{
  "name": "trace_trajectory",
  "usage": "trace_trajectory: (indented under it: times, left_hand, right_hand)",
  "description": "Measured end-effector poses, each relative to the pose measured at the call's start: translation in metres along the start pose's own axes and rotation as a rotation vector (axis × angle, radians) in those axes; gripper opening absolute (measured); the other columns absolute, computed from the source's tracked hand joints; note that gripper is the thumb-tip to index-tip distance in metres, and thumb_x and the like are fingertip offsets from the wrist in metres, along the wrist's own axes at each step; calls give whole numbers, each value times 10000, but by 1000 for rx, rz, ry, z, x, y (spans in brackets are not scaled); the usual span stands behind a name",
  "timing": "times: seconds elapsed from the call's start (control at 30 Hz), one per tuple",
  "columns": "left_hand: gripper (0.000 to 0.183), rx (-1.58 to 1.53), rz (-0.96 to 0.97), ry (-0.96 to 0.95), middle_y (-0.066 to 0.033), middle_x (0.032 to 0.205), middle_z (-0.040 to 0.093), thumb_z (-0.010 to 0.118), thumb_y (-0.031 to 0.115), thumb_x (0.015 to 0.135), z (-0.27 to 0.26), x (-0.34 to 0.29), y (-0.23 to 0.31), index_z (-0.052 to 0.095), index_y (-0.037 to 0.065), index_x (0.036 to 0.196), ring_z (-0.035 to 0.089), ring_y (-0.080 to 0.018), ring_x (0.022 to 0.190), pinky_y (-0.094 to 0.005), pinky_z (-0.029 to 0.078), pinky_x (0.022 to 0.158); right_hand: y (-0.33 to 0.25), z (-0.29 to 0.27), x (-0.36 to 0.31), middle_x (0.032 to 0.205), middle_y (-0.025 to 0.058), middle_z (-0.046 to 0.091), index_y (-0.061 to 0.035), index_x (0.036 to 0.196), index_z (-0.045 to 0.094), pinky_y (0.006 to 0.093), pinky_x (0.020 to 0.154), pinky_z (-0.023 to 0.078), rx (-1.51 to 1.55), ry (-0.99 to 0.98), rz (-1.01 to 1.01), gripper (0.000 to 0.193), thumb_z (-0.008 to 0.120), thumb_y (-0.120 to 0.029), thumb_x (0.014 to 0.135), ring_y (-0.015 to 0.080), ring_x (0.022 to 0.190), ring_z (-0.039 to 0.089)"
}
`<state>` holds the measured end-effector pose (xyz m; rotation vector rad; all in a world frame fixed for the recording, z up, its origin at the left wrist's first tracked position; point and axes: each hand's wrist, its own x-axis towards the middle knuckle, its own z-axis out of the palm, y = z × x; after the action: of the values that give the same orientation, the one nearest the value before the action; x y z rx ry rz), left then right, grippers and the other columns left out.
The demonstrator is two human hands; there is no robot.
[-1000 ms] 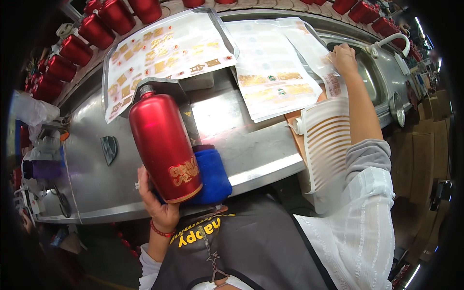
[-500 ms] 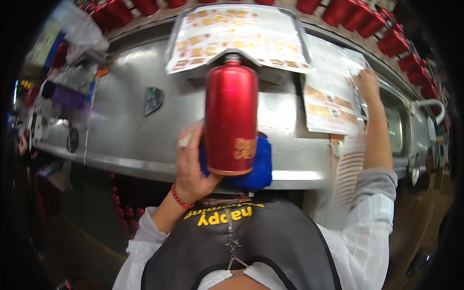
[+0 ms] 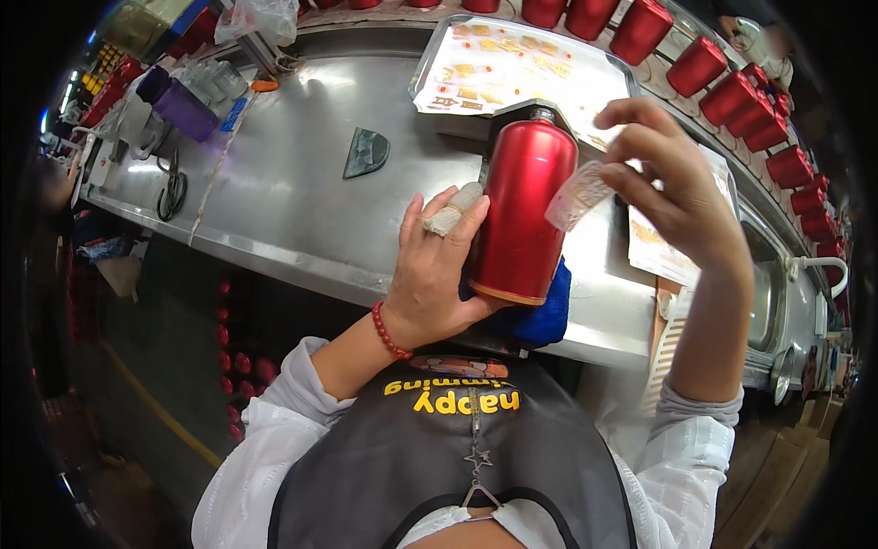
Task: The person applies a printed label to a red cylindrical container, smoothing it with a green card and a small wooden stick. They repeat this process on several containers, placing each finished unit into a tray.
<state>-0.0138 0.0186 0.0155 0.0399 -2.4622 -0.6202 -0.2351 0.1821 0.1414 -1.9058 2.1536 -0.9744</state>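
A glossy red metal bottle lies tilted, its neck in a dark notched holder and its base end over a blue cloth. My left hand is against the bottle's left side and lower end, holding it; a pale wrap covers one finger. At the bottle's right side, my right hand pinches a small clear decal film with pale printing. The film's lower edge is close to the bottle; I cannot tell whether they touch.
A metal tray with printed decal sheets stands behind the holder. Another printed sheet lies at right, near the sink. A dark scraper rests on the steel bench. Red bottles line the far edge.
My right hand has come from the sheets at right to the bottle, now with a decal film in its fingers. The bottle's gold marking no longer shows. The view has shifted.
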Motion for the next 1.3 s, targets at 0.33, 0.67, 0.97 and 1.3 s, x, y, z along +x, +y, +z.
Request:
trace_trajectory:
  times: [0.33,0.67,0.97,1.3]
  left_hand:
    - [1063,-315,-32,-80,-291,1458,443,750,564,828,10,-4,-22,260,-62,1534,409,-447,1373,-540,287,1156]
    - [981,-999,-401,-66,-287,1450,457,699,432,930,35,66,-32,152,-119,1529,494,-323,1338,-390,395,1108]
    - [804,-1482,-578,-113,-179,1489,395,605,248,1013,27,69,-28,101,-30,1574,485,-206,1310,-352,406,1105]
    - [696,-1397,-589,-94,-167,1458,436,579,273,1035,29,69,-25,212,-12,1552,489,-194,1299,-335,421,1088]
  right_hand:
    - [13,46,23,1082,162,605,24,881,626,402,827,530,-10,37,1,171,743,-100,865,334,994,591]
    - [12,50,14,1131,121,601,-2,932,615,291,668,506,-77,282,81,120,715,-35,876,189,816,608]
    - [-17,97,-37,1316,191,532,-46,1298,652,431,1032,445,-127,286,162,427,714,-70,876,354,1209,530]
    - [-16,99,-38,1328,193,524,-36,1340,624,411,1031,450,-67,323,215,440,687,-86,908,345,1215,533]
